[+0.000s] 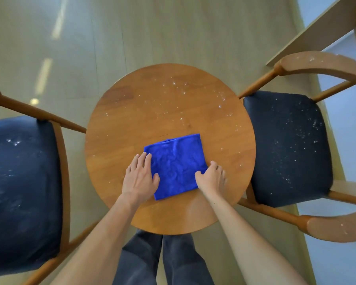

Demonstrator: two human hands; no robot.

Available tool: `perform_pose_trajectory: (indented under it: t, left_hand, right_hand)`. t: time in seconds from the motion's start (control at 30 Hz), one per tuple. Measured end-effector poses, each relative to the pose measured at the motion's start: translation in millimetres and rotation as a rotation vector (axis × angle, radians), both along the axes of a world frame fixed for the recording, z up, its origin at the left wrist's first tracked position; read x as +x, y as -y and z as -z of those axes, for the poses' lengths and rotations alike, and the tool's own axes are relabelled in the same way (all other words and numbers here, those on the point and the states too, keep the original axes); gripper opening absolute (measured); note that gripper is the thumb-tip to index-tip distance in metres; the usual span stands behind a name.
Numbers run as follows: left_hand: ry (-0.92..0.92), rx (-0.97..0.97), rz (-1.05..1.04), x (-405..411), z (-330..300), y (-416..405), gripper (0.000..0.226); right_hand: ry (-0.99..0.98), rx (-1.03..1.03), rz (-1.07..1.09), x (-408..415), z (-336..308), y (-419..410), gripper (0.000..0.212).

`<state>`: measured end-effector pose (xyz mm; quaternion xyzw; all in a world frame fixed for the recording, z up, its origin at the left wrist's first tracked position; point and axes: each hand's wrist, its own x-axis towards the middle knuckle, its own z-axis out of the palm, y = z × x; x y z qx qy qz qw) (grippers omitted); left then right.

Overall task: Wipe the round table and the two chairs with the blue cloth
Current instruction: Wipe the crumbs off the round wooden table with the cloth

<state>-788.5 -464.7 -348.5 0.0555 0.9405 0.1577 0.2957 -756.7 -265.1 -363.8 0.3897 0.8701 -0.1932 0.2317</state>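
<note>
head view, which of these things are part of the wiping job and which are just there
Part of the job:
blue cloth
round table
left chair
right chair
left hand and right hand, both on the cloth

Just there:
wooden floor
pale board at upper right

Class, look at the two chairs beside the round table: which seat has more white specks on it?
The right chair: white specks scatter over most of its dark seat. The left chair shows one small bright cluster and only faint marks.

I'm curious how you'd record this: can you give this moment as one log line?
stage: wiping table | blue cloth: folded on round table | left hand, right hand: on cloth edges | crumbs: remain
</note>
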Motion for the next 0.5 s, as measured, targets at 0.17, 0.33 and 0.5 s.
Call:
perform_pose_trajectory:
  t: [0.17, 0.33, 0.5]
  left_hand:
    - [-0.027, 0.004, 0.001, -1.0, 3.2, -7.4, 0.061]
    - [-0.104, 0.01, 0.014, -3.7, 0.8, -16.8, 0.055]
    - [-0.185, 0.051, 0.042, -23.7, -11.1, -30.5, 0.054]
  right_hand:
    - [0.005, 0.044, -0.003, 0.4, 6.1, 0.9, 0.042]
    - [-0.124, 0.073, -0.078, 6.6, -0.5, 8.2, 0.02]
    - [-0.327, 0.014, -0.195, 11.8, -28.1, 19.6, 0.016]
